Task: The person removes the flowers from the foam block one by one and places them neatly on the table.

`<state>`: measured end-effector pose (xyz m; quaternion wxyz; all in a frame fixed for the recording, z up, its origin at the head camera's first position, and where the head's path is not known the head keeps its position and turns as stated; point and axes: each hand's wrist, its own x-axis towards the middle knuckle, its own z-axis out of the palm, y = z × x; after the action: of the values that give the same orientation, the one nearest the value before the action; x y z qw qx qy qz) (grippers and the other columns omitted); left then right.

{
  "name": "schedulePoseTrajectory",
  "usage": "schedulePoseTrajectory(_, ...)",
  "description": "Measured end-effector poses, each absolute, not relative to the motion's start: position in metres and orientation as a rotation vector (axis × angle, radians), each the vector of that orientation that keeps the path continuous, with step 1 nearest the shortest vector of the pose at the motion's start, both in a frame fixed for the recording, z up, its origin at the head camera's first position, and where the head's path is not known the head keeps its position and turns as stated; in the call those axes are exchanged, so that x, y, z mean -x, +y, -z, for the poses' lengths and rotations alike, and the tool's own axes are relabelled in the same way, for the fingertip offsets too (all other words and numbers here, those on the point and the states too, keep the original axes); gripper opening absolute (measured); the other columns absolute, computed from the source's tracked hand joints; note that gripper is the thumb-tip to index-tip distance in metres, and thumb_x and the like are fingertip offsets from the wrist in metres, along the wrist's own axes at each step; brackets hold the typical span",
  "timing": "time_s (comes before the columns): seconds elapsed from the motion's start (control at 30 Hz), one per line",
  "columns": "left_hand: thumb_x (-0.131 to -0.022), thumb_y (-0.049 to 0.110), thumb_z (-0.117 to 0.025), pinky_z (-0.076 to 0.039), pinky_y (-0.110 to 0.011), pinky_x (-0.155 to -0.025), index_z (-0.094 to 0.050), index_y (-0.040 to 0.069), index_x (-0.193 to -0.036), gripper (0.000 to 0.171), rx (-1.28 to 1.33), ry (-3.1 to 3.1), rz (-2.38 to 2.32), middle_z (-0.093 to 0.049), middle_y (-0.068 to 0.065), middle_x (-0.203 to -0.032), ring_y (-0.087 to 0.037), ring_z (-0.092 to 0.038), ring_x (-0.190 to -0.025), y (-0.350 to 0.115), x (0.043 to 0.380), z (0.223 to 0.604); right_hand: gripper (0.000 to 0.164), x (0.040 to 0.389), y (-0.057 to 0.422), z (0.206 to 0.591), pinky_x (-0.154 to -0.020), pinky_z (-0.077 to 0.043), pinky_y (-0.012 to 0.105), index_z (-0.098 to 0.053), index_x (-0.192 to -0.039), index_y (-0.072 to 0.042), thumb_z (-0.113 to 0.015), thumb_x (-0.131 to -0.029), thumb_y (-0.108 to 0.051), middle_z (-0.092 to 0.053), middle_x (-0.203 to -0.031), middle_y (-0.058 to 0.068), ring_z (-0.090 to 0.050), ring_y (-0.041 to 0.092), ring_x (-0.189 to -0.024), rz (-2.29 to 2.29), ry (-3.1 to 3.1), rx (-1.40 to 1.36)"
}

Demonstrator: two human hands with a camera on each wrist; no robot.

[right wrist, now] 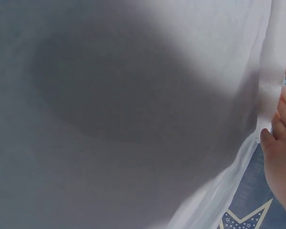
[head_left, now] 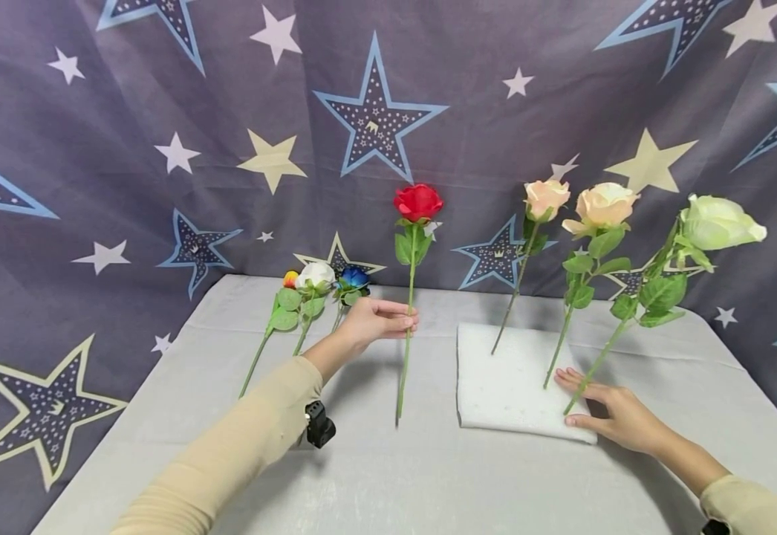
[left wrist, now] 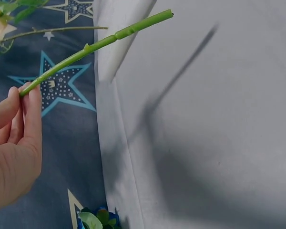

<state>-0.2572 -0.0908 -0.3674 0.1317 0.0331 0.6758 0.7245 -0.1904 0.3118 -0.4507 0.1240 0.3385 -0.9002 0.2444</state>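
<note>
My left hand pinches the green stem of a red rose between thumb and fingertips. The flower points up, and the stem's lower end hangs above the table. In the left wrist view the bare stem extends past the fingers. My right hand rests on the right edge of a white foam pad, its fingers loosely extended. Standing in the pad are a small peach rose, a fuller peach rose and a pale green rose, whose stem passes close to that hand.
Left of the red rose lie a white rose, a blue rose and an orange-yellow flower on the grey-covered table. A star-patterned curtain hangs behind the table's far edge.
</note>
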Motion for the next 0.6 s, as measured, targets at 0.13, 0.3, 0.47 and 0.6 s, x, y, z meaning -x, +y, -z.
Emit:
schedulePoseTrajectory(0.13,-0.078,-0.009,-0.063,-0.056,-0.033,-0.077,-0.059,-0.011,-0.111,0.033,-0.066,1.982,-2.074,-0.063,-0.024,-0.106,-0.019,-0.068,-0.079,-0.094,0.257,0.367,0.061,0.190,0.312,0.450,-0.100,-0.015,-0.003,-0.056,-0.125,-0.011,-0.075,-0.071,-0.031,-0.053,-0.126,0.018,-0.028,-0.012,-0.121,-0.702,-2.666,-0.954)
schedulePoseTrajectory(0.3,-0.079,-0.010,-0.062,-0.056,-0.034,-0.077,-0.058,-0.012,-0.112,0.034,-0.020,1.974,-2.056,-0.062,-0.025,-0.107,-0.020,-0.068,-0.079,-0.100,0.257,0.370,0.061,0.191,0.313,0.452,-0.100,-0.016,-0.002,-0.057,-0.125,-0.011,-0.076,-0.070,-0.030,-0.053,-0.126,0.018,-0.029,-0.010,-0.121,-0.697,-2.658,-0.955)
schedulePoseTrajectory(0.47,-0.080,-0.010,-0.061,-0.057,-0.034,-0.077,-0.058,-0.011,-0.113,0.033,-0.002,2.001,-2.012,-0.062,-0.024,-0.107,-0.018,-0.068,-0.078,-0.106,0.257,0.375,0.061,0.193,0.314,0.453,-0.101,-0.017,-0.002,-0.057,-0.124,-0.010,-0.077,-0.069,-0.029,-0.055,-0.125,0.018,-0.031,-0.008,-0.121,-0.684,-2.628,-0.980)
schedulePoseTrajectory(0.6,-0.081,-0.009,-0.061,-0.056,-0.034,-0.078,-0.057,-0.011,-0.114,0.033,-0.029,2.029,-1.970,-0.062,-0.024,-0.107,-0.017,-0.067,-0.079,-0.113,0.255,0.379,0.061,0.193,0.315,0.454,-0.101,-0.017,-0.002,-0.057,-0.124,-0.010,-0.077,-0.069,-0.029,-0.054,-0.125,0.018,-0.032,-0.008,-0.121,-0.693,-2.633,-0.980)
